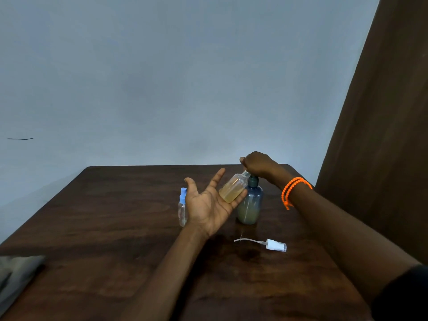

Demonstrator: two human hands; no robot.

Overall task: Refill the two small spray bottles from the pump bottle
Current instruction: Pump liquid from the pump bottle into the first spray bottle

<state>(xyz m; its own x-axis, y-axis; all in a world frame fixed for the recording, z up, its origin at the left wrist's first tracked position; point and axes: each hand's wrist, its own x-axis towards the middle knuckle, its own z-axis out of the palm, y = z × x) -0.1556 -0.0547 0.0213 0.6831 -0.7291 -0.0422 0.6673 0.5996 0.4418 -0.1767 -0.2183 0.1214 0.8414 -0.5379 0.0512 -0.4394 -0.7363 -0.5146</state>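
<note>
Spray bottle lies tilted on left palm, neck under pump bottle.

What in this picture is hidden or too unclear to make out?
- Pump bottle nozzle, head view: covered by the right hand.
- Blue-capped spray bottle: its right side sits behind the left hand; label too small to read.
- Grey object: cut off by the left edge.
</note>
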